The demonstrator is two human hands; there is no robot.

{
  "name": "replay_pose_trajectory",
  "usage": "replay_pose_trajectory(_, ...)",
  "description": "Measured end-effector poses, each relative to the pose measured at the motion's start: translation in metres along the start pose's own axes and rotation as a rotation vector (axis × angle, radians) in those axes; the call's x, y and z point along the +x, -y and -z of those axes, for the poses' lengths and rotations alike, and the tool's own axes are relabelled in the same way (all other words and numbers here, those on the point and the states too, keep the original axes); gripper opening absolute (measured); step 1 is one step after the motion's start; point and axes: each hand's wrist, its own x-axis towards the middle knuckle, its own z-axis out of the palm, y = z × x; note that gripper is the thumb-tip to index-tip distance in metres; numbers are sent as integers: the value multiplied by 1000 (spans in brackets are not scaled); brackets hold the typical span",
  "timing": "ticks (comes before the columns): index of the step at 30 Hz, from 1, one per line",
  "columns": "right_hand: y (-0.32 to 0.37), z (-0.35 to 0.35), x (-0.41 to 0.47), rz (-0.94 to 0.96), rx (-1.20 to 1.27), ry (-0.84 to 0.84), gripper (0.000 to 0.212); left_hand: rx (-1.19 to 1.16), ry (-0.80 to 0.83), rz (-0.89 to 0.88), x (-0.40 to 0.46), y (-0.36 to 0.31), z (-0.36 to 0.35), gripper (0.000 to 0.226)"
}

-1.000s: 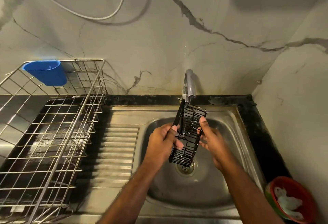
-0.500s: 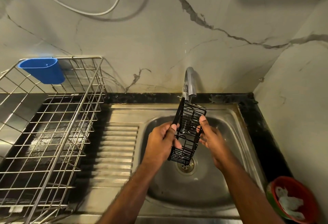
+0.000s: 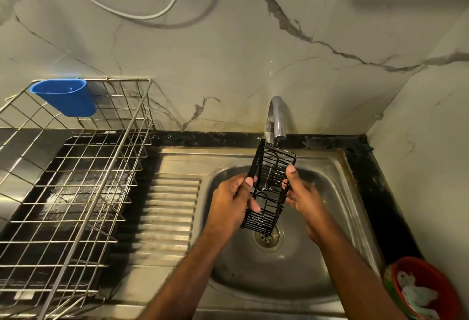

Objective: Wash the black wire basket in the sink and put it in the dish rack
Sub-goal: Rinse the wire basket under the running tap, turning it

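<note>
The black wire basket stands nearly upright over the sink, its top end just under the tap and its bottom end above the drain. The left hand wraps its long left edge, fingers curled onto the wires; the right hand pinches the opposite edge, thumb on the front, so each grip is clamped on the basket. Whether water is running I cannot tell. The likely trouble is slippage: wet thin wires held only at the edges could twist loose and drop into the bowl. On the way left to the dish rack, a protruding wire could snag the rack's grid or knock the blue cup hanging on its rim.
</note>
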Motion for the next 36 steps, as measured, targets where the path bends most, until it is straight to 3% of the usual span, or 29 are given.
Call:
replay_pose_trajectory(2,1,0,0,0,-12,-10,82,-4,5,0,1,0,0,19)
replay_pose_trajectory(8,8,6,-8,-6,5,-49,60,0,42,7,6,3,-6,21)
replay_pose_trajectory(16,11,9,-15,-21,-24,-105,67,-1,50,-1,3,0,-10,20)
replay_pose_trajectory(30,11,-5,-8,-19,-42,-53,45,14,-6,8,7,8,2,20)
replay_pose_trajectory(36,11,-5,-6,-24,-60,-69,53,10,-14,6,9,10,1,18)
